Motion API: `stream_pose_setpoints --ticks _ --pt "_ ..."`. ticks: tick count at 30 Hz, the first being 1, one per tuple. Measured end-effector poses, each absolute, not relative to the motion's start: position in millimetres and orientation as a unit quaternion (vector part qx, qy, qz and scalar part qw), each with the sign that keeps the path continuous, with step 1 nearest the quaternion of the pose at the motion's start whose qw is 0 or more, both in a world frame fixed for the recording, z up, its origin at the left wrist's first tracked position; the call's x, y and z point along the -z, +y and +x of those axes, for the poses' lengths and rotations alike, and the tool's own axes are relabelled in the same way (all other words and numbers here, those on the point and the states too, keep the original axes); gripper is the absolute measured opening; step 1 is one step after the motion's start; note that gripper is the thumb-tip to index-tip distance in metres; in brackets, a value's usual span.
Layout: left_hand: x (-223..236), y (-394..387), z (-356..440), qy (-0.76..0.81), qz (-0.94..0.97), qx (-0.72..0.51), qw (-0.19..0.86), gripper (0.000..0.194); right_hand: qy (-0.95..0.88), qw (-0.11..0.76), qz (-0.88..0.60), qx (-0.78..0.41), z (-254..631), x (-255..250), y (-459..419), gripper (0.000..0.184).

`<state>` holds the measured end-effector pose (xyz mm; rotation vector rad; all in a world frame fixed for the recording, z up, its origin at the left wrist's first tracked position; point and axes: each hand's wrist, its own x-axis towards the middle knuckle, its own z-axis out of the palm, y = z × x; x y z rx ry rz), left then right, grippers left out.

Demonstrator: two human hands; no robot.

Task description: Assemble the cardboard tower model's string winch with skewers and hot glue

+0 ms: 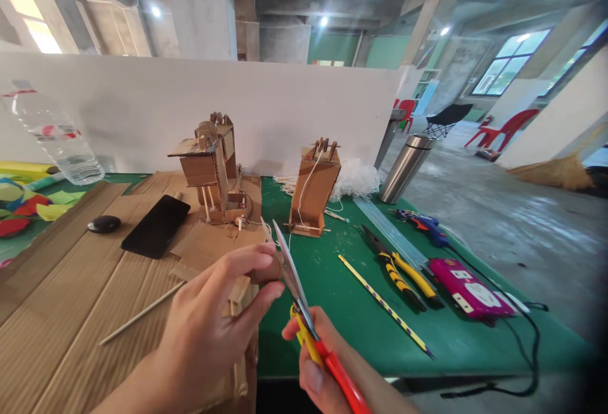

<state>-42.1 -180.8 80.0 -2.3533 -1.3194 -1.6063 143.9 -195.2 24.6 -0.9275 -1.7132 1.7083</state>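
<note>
From the head camera, clock directions are taken from the middle of the view. A green table (323, 256) spreads from 3 to 6 o'clock, its surface dotted with pale scraps; brown cardboard (71, 313) covers much of the side toward 8 o'clock. A white board (285, 104) stands along the far edge at 12. Beyond it is a bare concrete room with lit ceiling lamps; toward 2 o'clock are a large window (515, 66) and a red chair (510, 132) on the grey floor (546, 237).

Among containers, a clear plastic bottle (57, 135) leans in the view at 10 o'clock; I cannot tell how much liquid it holds. A steel flask (406, 170) at 3 o'clock has its lid on, hiding the inside.

At 7 o'clock the left hand (209, 313) pinches a small brown piece (268, 269), its thumb and fingers narrowed around it, above the cardboard's edge. At 6 the right hand (313, 373) has its fingers curled around the handles of scissors (304, 313); their blades are slightly parted and point toward 11 o'clock, right beside the piece. I cannot tell whether they touch it.
</note>
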Motion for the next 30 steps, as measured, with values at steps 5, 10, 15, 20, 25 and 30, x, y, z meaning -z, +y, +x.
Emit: stream_pose_setpoints --ticks 5,10,15,20,25,30 --pt "-77.3 -194.4 -26.5 -0.443 -0.655 0.595 -0.143 0.012 -0.636 0.277 -0.332 -0.639 134.5 -32.4 -205.7 0.060" --pt "-80.0 -201.1 -15.9 -0.433 -0.573 0.649 -0.250 0.013 -0.628 0.308 -0.330 -0.634 129.2 -29.6 -206.9 0.067" --pt "-77.8 -207.3 -7.8 -0.444 -0.532 0.666 -0.276 0.008 -0.571 0.342 -0.328 -0.670 130.3 -19.9 -206.4 0.064" --pt "-74.1 -210.1 -2.3 -0.459 -0.504 0.681 -0.266 0.010 -0.546 0.339 -0.316 -0.698 128.2 -18.8 -209.3 0.063" --pt "-71.7 -210.9 -2.6 -0.458 -0.502 0.680 -0.275 0.013 -0.541 0.344 -0.319 -0.698 126.7 -22.9 -214.1 0.065" --pt "-72.0 -213.8 -2.8 -0.470 -0.476 0.685 -0.290 0.014 -0.556 0.337 -0.355 -0.672 131.8 -37.5 -225.7 0.056"
